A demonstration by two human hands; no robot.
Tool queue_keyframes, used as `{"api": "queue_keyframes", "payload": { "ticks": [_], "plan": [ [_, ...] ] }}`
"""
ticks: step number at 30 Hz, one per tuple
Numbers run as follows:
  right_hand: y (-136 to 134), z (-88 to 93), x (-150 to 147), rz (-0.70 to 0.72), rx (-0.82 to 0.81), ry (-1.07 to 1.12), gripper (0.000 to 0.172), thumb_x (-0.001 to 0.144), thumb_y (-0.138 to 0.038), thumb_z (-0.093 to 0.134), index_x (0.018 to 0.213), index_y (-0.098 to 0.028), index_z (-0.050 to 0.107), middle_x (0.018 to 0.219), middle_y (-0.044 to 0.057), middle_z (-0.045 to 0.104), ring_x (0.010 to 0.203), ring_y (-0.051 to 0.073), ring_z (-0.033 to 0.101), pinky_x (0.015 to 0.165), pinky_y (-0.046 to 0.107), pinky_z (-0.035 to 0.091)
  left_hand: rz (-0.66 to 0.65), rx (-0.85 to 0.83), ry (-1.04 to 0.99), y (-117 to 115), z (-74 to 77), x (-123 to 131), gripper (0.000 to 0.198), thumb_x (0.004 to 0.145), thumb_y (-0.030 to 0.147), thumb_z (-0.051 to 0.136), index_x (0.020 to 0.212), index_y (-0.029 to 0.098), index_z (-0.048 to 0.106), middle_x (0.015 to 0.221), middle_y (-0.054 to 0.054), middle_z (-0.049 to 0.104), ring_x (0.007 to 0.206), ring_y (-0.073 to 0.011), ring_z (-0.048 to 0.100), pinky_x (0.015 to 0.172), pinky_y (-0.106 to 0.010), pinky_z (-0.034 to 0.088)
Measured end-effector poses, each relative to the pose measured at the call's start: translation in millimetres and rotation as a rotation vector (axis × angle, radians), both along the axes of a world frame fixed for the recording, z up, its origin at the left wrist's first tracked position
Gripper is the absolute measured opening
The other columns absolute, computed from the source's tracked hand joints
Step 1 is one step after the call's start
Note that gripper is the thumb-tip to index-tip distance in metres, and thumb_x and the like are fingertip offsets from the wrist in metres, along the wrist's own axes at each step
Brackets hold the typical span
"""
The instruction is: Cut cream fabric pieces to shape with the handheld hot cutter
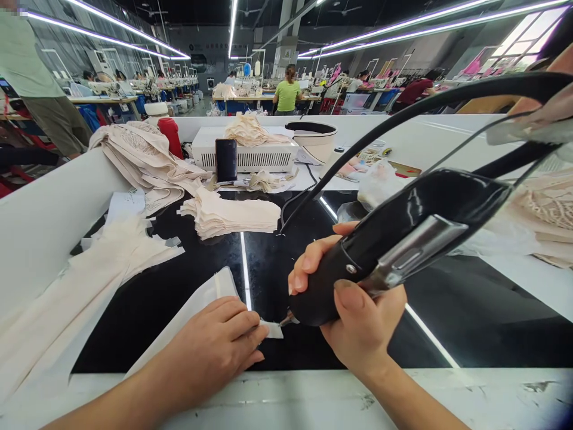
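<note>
Bowl: a white bowl [313, 140] with a dark rim stands at the far side of your bench [447, 310], just right of the white machine box [246, 152]; you cannot see what, if anything, lies inside it.
Machine box: a loose heap of cream fabric [250, 130] rests on top, and a dark phone [226, 159] leans upright against its front.
Left hand: your left hand [215, 349] lies flat, fingers nearly closed together, pressing down a pale fabric piece [203, 298] on the black bench top; the fingertips sit at its small white corner tab [272, 329].
Right hand: your right hand [353, 304] is wrapped tight around the black handheld tool [394, 239], thumb on its metal lever; the tool's tip seems to touch the corner tab, though the hand hides part of it.
Cable: a thick black cable [403, 116] arcs from the tool up and to the right.
Stacks: a folded cream stack [233, 215] sits mid-bench, well apart from your hands; long cream strips [89, 269] lie along the left side.
Edges: a white raised wall [45, 221] bounds the left; the near white edge [313, 394] runs under your wrists.
Open room: bare black surface lies between your hands and the folded stack, and to the right of the tool.
</note>
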State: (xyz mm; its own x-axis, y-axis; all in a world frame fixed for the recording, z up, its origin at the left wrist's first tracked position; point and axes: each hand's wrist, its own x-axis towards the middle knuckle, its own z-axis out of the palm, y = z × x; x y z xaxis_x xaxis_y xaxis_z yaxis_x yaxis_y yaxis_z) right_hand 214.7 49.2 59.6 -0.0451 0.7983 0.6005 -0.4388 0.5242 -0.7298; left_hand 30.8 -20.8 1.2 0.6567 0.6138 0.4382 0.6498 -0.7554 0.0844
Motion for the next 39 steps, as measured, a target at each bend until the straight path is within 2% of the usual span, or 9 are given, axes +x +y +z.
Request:
{"api": "queue_keyframes", "payload": {
  "ticks": [6,11,16,23,28,39],
  "plan": [
    [-2.4,3.6,0.5,-0.014,-0.037,0.001,0.034,0.087,-0.039,0.082,0.114,-0.029,0.065,0.078,-0.002,0.068,0.052,0.016,0.062,0.046,0.032,0.053,0.003,0.01,0.004,1.0,1.0,-0.6,0.019,0.105,0.026,0.064,0.116,0.011,0.066,0.102,-0.007,0.07,0.093,-0.0235,0.067,0.084,-0.038,0.062],
    [-7.0,4.6,0.8,-0.009,-0.033,0.027,0.039,0.084,-0.043,0.085,0.115,-0.029,0.067,0.076,-0.001,0.067,0.05,0.017,0.061,0.042,0.031,0.052,0.01,0.034,0.023,2.2,3.6,-2.2,0.017,0.108,0.027,0.058,0.115,0.013,0.065,0.099,-0.006,0.07,0.088,-0.0213,0.067,0.082,-0.036,0.061],
    [-9.3,1.5,-0.2,-0.014,-0.031,-0.005,0.035,0.088,-0.041,0.081,0.117,-0.029,0.065,0.078,-0.001,0.067,0.051,0.017,0.061,0.044,0.031,0.053,0.014,0.043,0.009,3.2,4.5,-1.6,0.02,0.111,0.027,0.051,0.115,0.013,0.066,0.098,-0.006,0.071,0.087,-0.0209,0.067,0.08,-0.036,0.061],
    [-7.4,2.3,0.8,-0.008,-0.031,0.008,0.038,0.085,-0.042,0.084,0.115,-0.028,0.065,0.078,-0.002,0.068,0.052,0.016,0.063,0.045,0.031,0.052,-0.013,0.021,-0.041,6.3,5.1,-4.7,0.019,0.111,0.024,0.05,0.115,0.015,0.067,0.099,-0.006,0.072,0.089,-0.0193,0.068,0.086,-0.035,0.059],
    [-5.9,4.6,0.9,-0.054,-0.045,0.023,0.037,0.084,-0.044,0.083,0.114,-0.029,0.066,0.075,-0.001,0.067,0.051,0.018,0.06,0.044,0.033,0.051,-0.014,0.027,-0.022,6.7,3.5,-5.8,0.022,0.112,0.024,0.047,0.115,0.014,0.067,0.098,-0.007,0.072,0.089,-0.0201,0.068,0.086,-0.036,0.06],
    [-10.1,-1.5,0.4,-0.033,-0.046,-0.013,0.035,0.088,-0.039,0.081,0.118,-0.03,0.065,0.08,-0.002,0.068,0.054,0.017,0.063,0.046,0.032,0.053,-0.001,-0.007,-0.041,6.2,5.9,-3.8,0.021,0.11,0.025,0.051,0.115,0.013,0.067,0.1,-0.007,0.072,0.089,-0.0223,0.068,0.085,-0.038,0.061]
  ]
}}
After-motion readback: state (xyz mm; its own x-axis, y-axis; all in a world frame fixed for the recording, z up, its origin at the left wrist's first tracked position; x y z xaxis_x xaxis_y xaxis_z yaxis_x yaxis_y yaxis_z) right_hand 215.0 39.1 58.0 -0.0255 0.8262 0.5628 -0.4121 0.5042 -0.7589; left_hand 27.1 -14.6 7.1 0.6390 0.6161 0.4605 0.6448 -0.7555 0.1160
